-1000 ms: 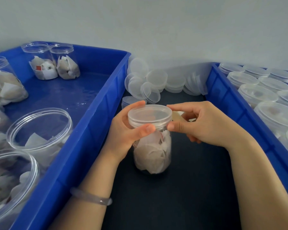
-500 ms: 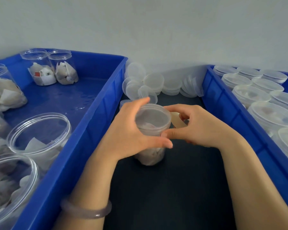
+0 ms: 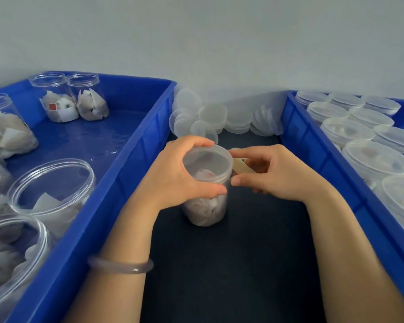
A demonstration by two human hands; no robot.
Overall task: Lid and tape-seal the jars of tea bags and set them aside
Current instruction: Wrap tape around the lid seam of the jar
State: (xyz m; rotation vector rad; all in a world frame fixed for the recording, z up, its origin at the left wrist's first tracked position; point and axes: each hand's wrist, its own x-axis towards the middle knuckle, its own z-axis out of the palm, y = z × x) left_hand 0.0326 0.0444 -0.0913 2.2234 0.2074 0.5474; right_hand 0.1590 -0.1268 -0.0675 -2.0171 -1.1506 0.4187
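Head view. Jar (image 3: 205, 206) of tea bags stands upright on the dark mat (image 3: 231, 264), mid-field between two blue crates. Its translucent lid (image 3: 208, 163) is on.

Left hand (image 3: 173, 178) comes in from the jar's 9 o'clock and is curled round the lid, thumb on the near rim, fingers over the far rim.

Right hand (image 3: 273, 173) sits at 3 o'clock and pinches a tan strip (image 3: 239, 165), probably tape, which touches the lid's edge.

Loose lids (image 3: 212, 115) are piled at 12 o'clock. Left crate (image 3: 131, 159) holds open jars (image 3: 51, 183). Right crate (image 3: 313, 145) holds lidded jars (image 3: 378, 159).

Handling, judged:
- The jar is thin clear plastic with a paper fill, so it is light and easily tipped.
- The walls are smooth, likely slick, and may flex under a squeeze.
- The best hold is the stiff lid-and-neck band, bracing against the tape's pull.
- To lift it aside, grasp round the body below the seam.
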